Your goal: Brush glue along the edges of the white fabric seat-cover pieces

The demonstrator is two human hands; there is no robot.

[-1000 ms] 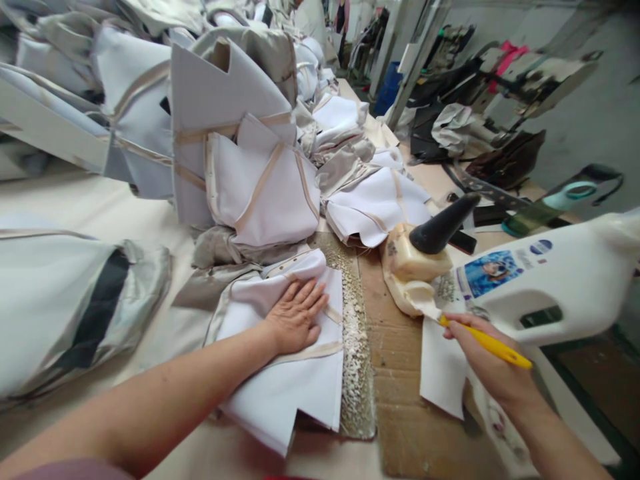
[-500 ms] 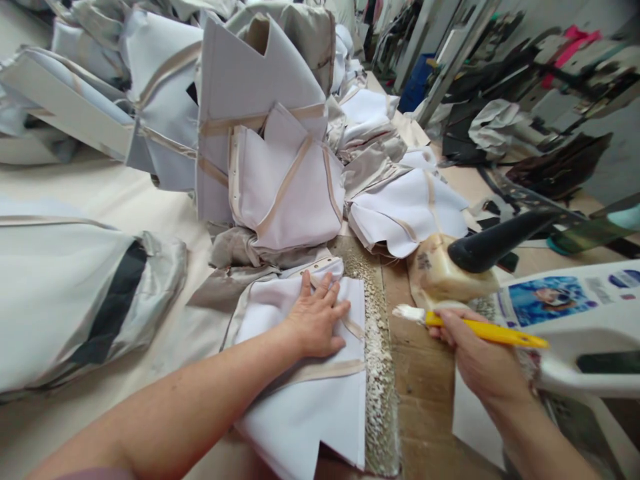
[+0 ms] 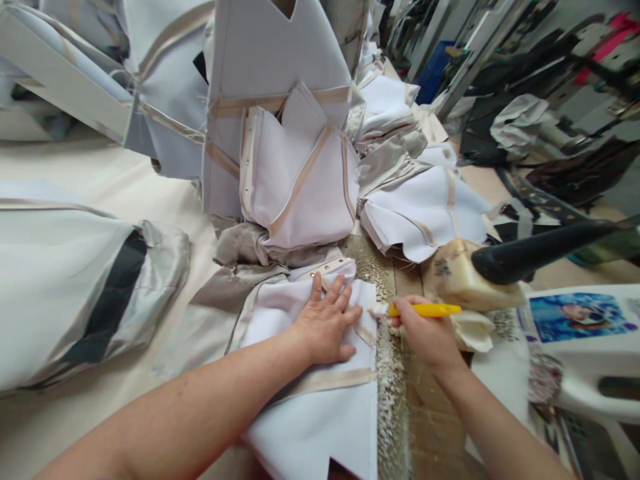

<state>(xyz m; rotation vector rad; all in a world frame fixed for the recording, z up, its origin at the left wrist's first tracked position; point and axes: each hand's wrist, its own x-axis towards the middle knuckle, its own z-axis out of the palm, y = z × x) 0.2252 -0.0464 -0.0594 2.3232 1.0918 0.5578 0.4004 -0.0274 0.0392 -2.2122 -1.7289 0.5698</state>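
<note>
My left hand (image 3: 327,327) lies flat with spread fingers on a white fabric piece (image 3: 325,420) with beige tape strips. A row of small metal eyelets sits just past its fingertips. In my right hand (image 3: 425,333) is a yellow-handled brush (image 3: 430,310), gripped near the bristles. Its white-coated bristles are at the right edge of the fabric piece, over a glue-crusted strip (image 3: 393,400). Whether the bristles touch the fabric I cannot tell. Beyond my right hand stands a yellowish plastic container (image 3: 453,270) with a black, horn-like part leaning across it.
White and grey sewn pieces (image 3: 300,180) are heaped ahead. Another piece with a black band (image 3: 110,293) lies at left. On the right sits a white jug (image 3: 590,360) with a picture label. A blue barrel (image 3: 436,70) stands farther back.
My right hand has moved left with the brush, from beside the plastic container to the fabric's edge. My left hand stays pressed on the fabric. The camera view has shifted slightly.
</note>
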